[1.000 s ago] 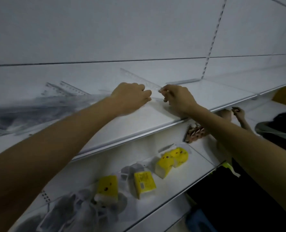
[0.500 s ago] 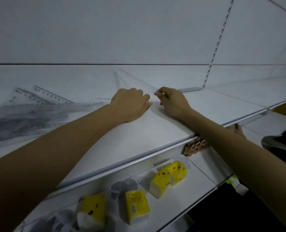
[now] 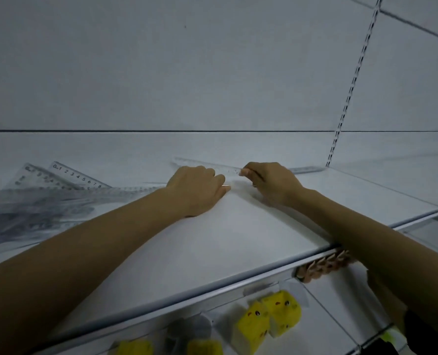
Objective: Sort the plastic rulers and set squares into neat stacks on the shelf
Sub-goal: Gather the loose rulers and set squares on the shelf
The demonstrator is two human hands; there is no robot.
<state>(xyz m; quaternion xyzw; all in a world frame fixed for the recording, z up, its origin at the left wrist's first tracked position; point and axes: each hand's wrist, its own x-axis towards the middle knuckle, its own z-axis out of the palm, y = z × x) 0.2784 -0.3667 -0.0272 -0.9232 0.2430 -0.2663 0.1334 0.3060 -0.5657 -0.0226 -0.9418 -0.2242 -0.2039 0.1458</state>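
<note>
Where the head view looks down along both forearms, a clear ruler (image 3: 207,164) is seen low over the far part of the white shelf (image 3: 212,247). Its long axis runs left to right, with the right end slanted a little toward the near side. That right end is pinched by the fingers (image 3: 246,172) of the right hand (image 3: 271,181), which are curled tightly about it. The left hand (image 3: 197,188) is laid knuckles-up just to the left, with its thumb stretched toward the right hand. Its fingers (image 3: 207,172) are curled in front of the ruler's middle stretch. Whether the ruler is gripped there cannot be told, as the contact is hidden behind the knuckles. The ruler's left end is seen projecting beyond the left hand on the far side.

A heap of clear rulers and set squares (image 3: 48,193) is spread on the same shelf well to the left, its printed scales pointing several ways. The left hand is the nearer to it. A second clear strip (image 3: 303,169) lies far right by the slotted upright (image 3: 351,85). Yellow packets (image 3: 269,316) are seen on the lower shelf (image 3: 322,311).

The ruler lies on the far side of both hands, so squaring it is judged to need only a slight turn at the pinched right end. The sorting is judged barely begun.
</note>
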